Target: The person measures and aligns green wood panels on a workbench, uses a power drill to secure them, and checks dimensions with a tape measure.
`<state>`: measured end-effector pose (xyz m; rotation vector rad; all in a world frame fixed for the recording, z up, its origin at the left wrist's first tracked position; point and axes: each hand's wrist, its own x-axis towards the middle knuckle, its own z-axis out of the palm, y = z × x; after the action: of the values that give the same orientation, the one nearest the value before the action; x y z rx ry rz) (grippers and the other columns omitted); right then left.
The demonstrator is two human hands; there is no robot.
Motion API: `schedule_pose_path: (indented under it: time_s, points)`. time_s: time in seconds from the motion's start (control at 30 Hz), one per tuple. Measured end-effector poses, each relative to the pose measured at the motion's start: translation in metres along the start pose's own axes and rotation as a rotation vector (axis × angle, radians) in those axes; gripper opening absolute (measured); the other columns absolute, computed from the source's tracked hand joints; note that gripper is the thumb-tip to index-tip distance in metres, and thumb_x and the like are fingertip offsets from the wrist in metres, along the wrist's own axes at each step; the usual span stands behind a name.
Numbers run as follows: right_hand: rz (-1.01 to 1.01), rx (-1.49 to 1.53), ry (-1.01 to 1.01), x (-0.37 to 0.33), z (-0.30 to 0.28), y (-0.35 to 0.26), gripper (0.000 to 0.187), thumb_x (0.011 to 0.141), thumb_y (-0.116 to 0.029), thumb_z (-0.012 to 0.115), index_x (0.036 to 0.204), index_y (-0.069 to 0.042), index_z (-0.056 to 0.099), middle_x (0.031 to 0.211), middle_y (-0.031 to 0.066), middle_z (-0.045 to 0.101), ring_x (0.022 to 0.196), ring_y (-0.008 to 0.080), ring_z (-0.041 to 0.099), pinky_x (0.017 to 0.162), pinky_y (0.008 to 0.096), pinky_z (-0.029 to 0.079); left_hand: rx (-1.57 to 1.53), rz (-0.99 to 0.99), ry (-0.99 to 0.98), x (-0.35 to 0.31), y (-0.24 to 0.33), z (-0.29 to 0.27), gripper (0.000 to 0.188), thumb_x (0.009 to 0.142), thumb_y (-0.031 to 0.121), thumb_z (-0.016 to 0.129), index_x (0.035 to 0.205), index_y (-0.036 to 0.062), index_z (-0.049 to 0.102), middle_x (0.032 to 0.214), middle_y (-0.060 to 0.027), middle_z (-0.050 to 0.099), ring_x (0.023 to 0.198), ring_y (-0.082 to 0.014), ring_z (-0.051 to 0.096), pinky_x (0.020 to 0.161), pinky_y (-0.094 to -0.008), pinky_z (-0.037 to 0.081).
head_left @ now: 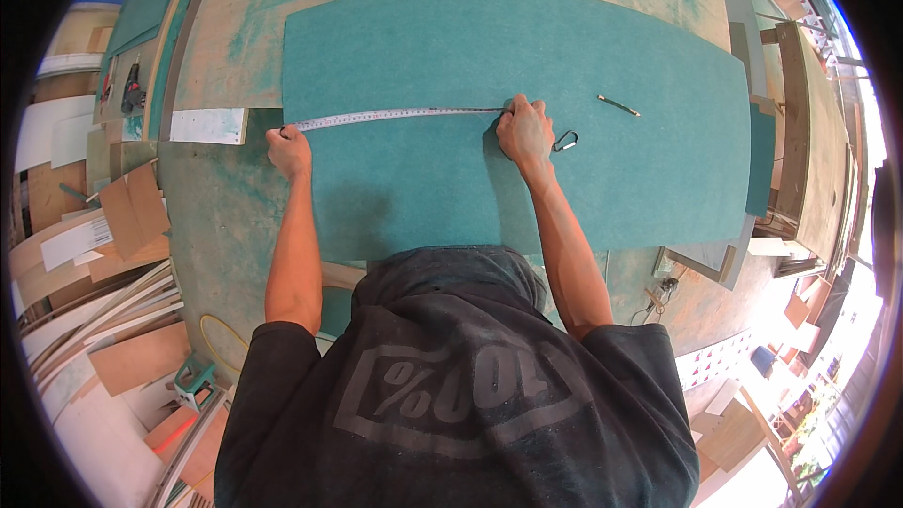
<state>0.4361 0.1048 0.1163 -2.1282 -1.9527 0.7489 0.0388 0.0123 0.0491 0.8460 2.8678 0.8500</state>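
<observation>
A large teal board (pixel 621 169) lies flat on a workbench (pixel 235 216). A white tape measure blade (pixel 395 115) is stretched across the board from its left edge toward the middle. My left hand (pixel 288 150) pins the tape's end at the board's left edge. My right hand (pixel 525 129) grips the tape measure's case on the board, with a metal carabiner clip (pixel 565 141) lying just to its right. A pencil (pixel 618 105) rests on the board further right.
A white strip (pixel 208 125) lies left of the board on the bench. Cardboard and wood offcuts (pixel 122 216) pile up at the left. A wooden table (pixel 814 150) stands at the right, with more panels and scraps below it.
</observation>
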Motion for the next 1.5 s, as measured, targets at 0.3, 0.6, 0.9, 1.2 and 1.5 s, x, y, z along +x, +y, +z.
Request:
schedule_pose_path:
  time_s: [0.3,0.6,0.9,1.2,1.5]
  points:
    - [-0.035,-0.011,-0.001,0.001,0.003,0.001,0.021,0.088,-0.018,0.06,0.106,-0.006,0.061,0.111,0.0218,0.057,0.094,0.0475,0.059,0.071,0.0529,0.053,0.022,0.002,0.002,-0.001,0.0,-0.003,0.027,0.092,0.025,0.048,0.092,-0.001,0.053,0.087,-0.0258,0.067,0.082,-0.0437,0.067,0.071,-0.053,0.051]
    - [-0.006,-0.005,-0.031,0.003,0.001,-0.001,0.02,0.089,-0.016,0.055,0.106,-0.008,0.061,0.112,0.0217,0.057,0.093,0.0473,0.058,0.075,0.0528,0.052,0.011,0.011,0.0,-0.001,0.004,-0.005,0.026,0.093,0.025,0.048,0.093,-0.0001,0.052,0.083,-0.0253,0.067,0.079,-0.0439,0.067,0.068,-0.054,0.05]
    - [-0.001,-0.019,-0.022,0.004,0.005,-0.003,0.018,0.089,-0.017,0.054,0.103,-0.008,0.062,0.111,0.0215,0.057,0.094,0.0455,0.059,0.08,0.0529,0.05,-0.101,0.071,-0.035,0.006,-0.015,-0.006,0.025,0.094,0.025,0.05,0.094,0.0002,0.051,0.084,-0.0261,0.066,0.081,-0.0474,0.065,0.07,-0.0569,0.049]
    - [-0.122,-0.068,0.162,0.001,0.016,0.003,0.015,0.087,-0.018,0.057,0.09,-0.004,0.06,0.09,0.0191,0.063,0.09,0.0382,0.06,0.08,0.0488,0.048,-0.308,0.124,-0.127,0.012,-0.019,-0.011,0.023,0.094,0.022,0.05,0.095,-0.0008,0.047,0.082,-0.0302,0.064,0.082,-0.0503,0.064,0.067,-0.0579,0.049]
    - [-0.352,0.062,-0.024,-0.059,0.028,-0.029,0.022,0.091,-0.019,0.059,0.102,-0.004,0.07,0.085,0.015,0.069,0.082,0.0263,0.068,0.075,0.038,0.051,-0.069,0.275,-0.163,0.031,-0.028,-0.062,0.024,0.088,0.021,0.063,0.097,0.0009,0.052,0.078,-0.0189,0.064,0.075,-0.0369,0.066,0.065,-0.048,0.054]
